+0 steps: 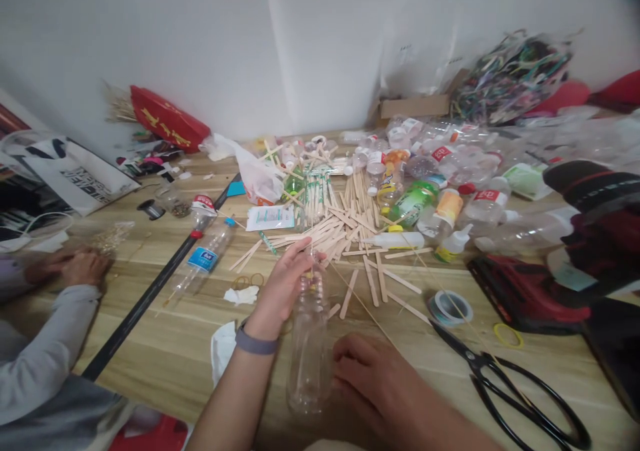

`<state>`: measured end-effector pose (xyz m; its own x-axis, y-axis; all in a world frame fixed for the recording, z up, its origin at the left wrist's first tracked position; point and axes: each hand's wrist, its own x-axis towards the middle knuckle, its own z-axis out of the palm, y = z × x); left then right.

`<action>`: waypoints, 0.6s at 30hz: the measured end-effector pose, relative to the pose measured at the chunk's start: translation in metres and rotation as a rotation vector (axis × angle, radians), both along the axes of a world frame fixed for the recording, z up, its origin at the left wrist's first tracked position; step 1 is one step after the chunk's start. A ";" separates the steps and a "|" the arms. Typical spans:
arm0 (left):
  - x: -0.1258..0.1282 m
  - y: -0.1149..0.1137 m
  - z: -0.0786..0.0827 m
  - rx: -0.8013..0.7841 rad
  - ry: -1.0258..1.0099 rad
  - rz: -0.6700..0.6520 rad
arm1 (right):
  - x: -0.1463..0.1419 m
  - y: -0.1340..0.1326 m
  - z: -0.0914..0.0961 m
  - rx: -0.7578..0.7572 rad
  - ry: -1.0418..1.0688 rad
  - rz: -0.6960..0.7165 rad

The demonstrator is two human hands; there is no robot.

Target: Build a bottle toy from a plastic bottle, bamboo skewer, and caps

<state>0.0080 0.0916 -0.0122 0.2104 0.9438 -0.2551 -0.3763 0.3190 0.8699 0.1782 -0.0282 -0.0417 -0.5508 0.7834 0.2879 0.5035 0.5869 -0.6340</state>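
Left hand pinches the neck of 1 clear bottle; right hand cups its base, fingers seemingly half-curled, on the bench.

Before me: one wooden tabletop, pale plank grain, running back to the wall. One plain white wall behind it, with a vertical corner edge near the middle. Light soft and even.

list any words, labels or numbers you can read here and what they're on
Nothing reads clearly.
Gold characters on the red fabric item: blurred.
Dark lettering on the white bag: blurred.
Blue label on the lying clear plastic bottle: too small.
Red labels on the piled clear bottles: too small.
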 end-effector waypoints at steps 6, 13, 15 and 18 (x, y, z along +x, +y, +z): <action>-0.003 0.003 0.006 0.057 0.001 -0.072 | -0.001 -0.001 -0.005 0.029 0.017 0.048; -0.012 0.007 0.011 0.080 -0.067 -0.220 | -0.001 -0.001 -0.003 -0.112 -0.100 0.142; -0.014 0.007 0.010 0.059 -0.086 -0.271 | -0.002 -0.001 0.001 -0.143 -0.126 0.174; -0.016 0.006 0.010 0.023 -0.107 -0.352 | -0.003 -0.001 0.009 -0.171 -0.177 0.213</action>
<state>-0.0081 0.0980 -0.0026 0.5475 0.8142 -0.1933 -0.3365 0.4257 0.8400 0.1747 -0.0292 -0.0329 -0.7374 0.6738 0.0473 0.4920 0.5838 -0.6458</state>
